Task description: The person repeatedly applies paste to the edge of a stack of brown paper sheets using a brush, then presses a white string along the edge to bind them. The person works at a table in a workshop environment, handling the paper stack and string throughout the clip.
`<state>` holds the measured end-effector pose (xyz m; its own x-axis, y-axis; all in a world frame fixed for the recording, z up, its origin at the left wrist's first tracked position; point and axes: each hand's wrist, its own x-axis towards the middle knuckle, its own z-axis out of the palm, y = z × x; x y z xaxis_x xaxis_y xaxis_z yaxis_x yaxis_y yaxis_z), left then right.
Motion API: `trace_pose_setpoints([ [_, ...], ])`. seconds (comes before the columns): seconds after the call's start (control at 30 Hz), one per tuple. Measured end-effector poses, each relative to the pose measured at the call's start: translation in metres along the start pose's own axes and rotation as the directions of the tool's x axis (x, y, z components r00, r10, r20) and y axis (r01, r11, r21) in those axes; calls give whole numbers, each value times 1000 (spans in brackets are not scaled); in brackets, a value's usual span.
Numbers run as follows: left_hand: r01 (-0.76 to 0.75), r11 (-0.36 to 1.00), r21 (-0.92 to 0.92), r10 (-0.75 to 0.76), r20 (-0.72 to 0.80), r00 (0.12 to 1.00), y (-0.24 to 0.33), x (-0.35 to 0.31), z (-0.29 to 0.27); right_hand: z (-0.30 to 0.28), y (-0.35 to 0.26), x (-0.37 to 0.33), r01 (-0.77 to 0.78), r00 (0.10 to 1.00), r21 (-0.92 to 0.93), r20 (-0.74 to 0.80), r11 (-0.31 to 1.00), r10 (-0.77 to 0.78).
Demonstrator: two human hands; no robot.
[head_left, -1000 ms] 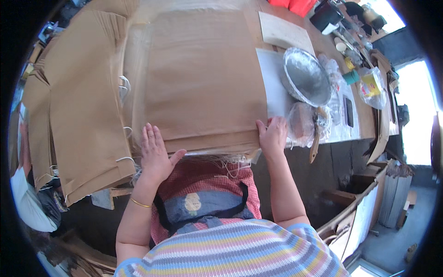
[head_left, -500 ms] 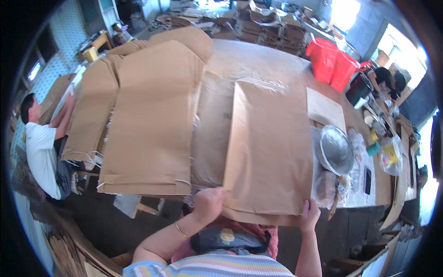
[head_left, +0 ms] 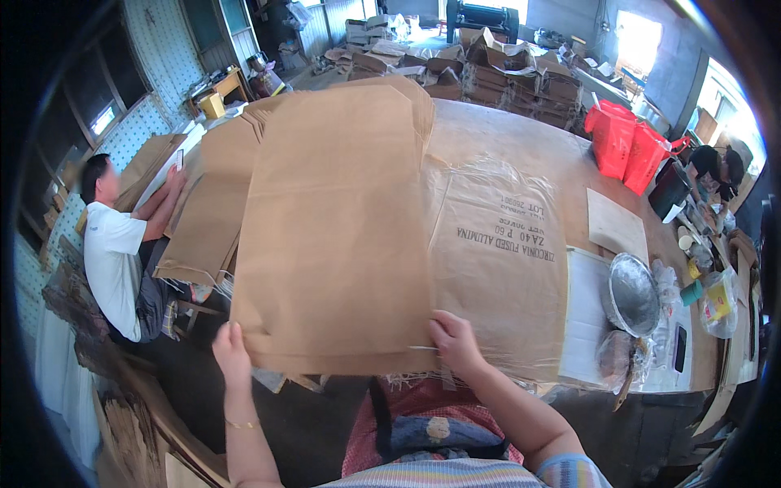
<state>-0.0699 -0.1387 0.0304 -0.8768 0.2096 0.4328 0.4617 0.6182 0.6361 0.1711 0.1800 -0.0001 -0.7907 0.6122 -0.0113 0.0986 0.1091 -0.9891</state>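
Note:
A large plain brown paper sack [head_left: 338, 220] lies over the stack of sacks in front of me, its near edge toward my body. At its near left corner my left hand [head_left: 233, 356] is closed, pinching the paper. My right hand [head_left: 457, 343] grips the near right corner, beside a short white string. To the right, a sack with dark print [head_left: 500, 313] lies flat under crumpled clear plastic film. More brown paper sacks [head_left: 203, 220] lie fanned out on the left, with white strings at their near ends.
A metal bowl [head_left: 634, 297], a dark phone [head_left: 681, 350] and plastic bags sit at right. Red bags [head_left: 614, 142] stand at the table's far right. A seated person in a white shirt [head_left: 114, 252] is at left, another person [head_left: 716, 175] at far right. Cardboard piles [head_left: 521, 77] lie behind.
Both hands have moved left with the sack, from above the printed sack onto the left stack. The printed sack is now uncovered. The view has shifted too.

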Motion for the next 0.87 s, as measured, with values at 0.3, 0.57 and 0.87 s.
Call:
trace_pose_setpoints([
  [0.3,172,984,43,-177,225,958,-107,86,17,54,0,28,-288,926,24,263,957,272],
  [0.57,-395,919,8,394,59,917,67,-16,34,-101,0,-117,-28,898,-174,429,984,102],
  [0.87,-394,669,-630,590,773,-233,201,-208,215,-156,69,-279,-604,797,-407,-310,685,518],
])
